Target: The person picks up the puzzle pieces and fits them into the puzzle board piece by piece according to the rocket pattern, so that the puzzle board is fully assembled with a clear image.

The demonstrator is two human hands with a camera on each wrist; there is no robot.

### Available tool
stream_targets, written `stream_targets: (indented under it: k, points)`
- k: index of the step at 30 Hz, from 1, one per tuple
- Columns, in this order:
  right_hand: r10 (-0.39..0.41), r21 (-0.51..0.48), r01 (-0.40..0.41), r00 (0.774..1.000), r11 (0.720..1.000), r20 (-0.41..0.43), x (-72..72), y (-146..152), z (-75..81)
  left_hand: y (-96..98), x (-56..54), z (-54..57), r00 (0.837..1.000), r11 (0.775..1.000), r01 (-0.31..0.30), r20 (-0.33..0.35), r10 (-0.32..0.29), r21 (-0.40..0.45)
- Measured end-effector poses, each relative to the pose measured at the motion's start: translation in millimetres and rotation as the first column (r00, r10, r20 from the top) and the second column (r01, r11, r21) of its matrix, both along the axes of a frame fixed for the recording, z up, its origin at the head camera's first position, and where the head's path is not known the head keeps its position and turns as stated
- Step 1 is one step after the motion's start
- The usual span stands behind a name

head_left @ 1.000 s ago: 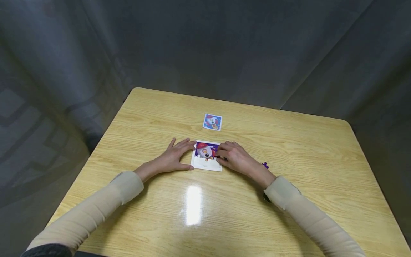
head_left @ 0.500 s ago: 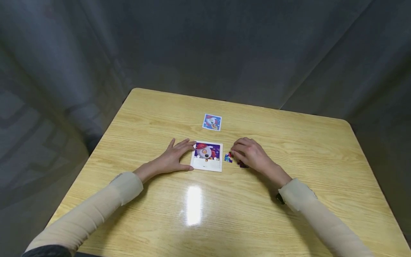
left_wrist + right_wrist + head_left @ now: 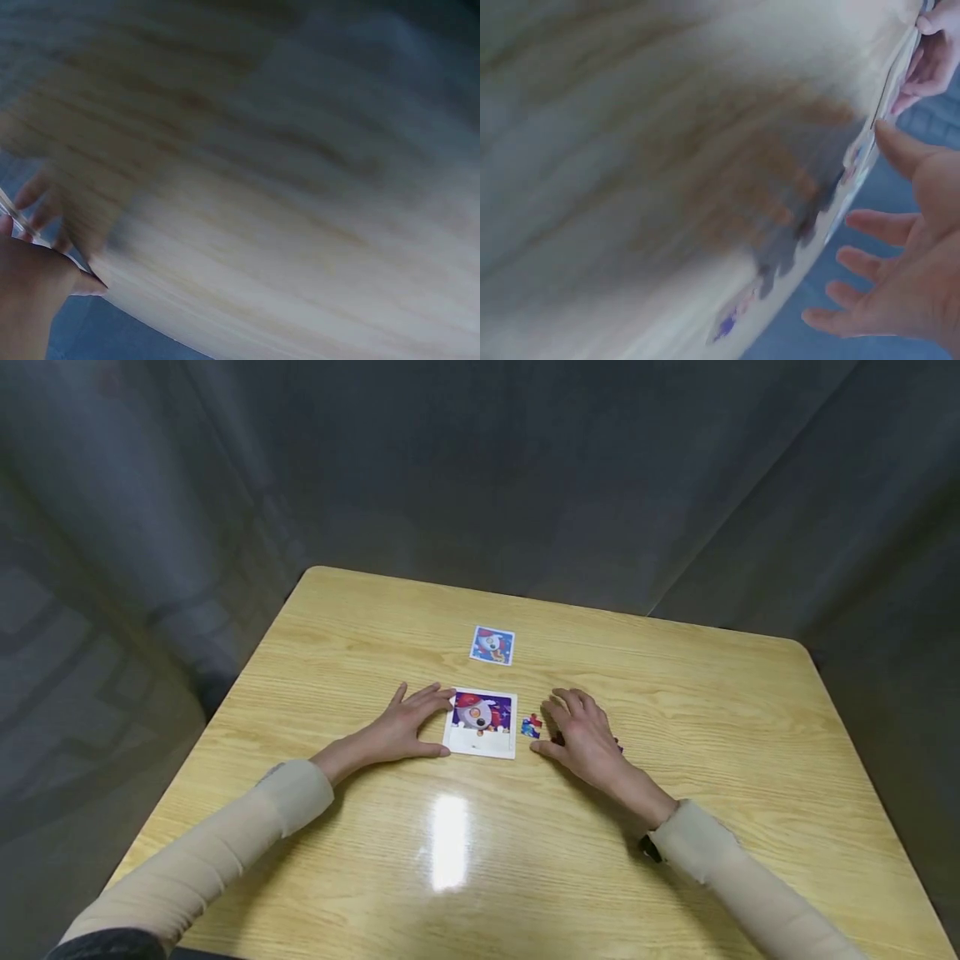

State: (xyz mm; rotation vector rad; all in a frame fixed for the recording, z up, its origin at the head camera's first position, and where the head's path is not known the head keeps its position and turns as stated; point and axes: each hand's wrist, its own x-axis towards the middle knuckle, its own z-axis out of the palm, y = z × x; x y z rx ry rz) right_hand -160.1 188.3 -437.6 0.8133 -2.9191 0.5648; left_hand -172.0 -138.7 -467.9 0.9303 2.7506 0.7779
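A square jigsaw puzzle tray (image 3: 480,745) lies flat on the table, its upper part filled with a red, white and purple picture and its lower part white. My left hand (image 3: 401,728) touches the tray's left side, fingers at the upper corner and thumb at the lower one. Just right of the tray lie red and blue jigsaw pieces (image 3: 531,726). Over more pieces hovers my right hand (image 3: 588,742), fingers spread, holding nothing visible; it partly hides a dark piece (image 3: 558,738) and a purple piece (image 3: 618,745). In the right wrist view, its fingers are apart from the tabletop.
A small picture card (image 3: 492,646) with a similar design lies behind the tray. The wooden table (image 3: 360,860) has rounded far corners, and grey curtains (image 3: 480,477) hang beyond it. A bright light reflection shows on the front of the tabletop.
My right hand has left the tray's right edge and moved right, and its fingers have spread. Red and blue pieces now show beside the tray. The left hand stays at the tray.
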Motion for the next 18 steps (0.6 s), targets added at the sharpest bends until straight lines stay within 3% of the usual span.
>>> stream_targets:
  k: [8, 13, 18]
  points:
    - [-0.034, -0.091, 0.040, 0.997, 0.995, 0.073, 0.3, -2.5, -13.1, 0.1, -0.2, -0.3, 1.000, 1.000, 0.010, 0.024, -0.010, -0.021]
    - [-0.005, -0.130, 0.011, 0.999, 0.991, 0.052, -2.4, -5.8, -13.7, -1.5, -1.1, 1.6, 1.000, 1.000, 0.007, 0.023, -0.006, -0.022]
    - [0.030, -0.117, -0.020, 0.996, 0.993, 0.086, -8.2, -8.0, -11.1, -2.5, -0.4, 0.3, 1.000, 1.000, 0.000, 0.020, 0.001, -0.016]
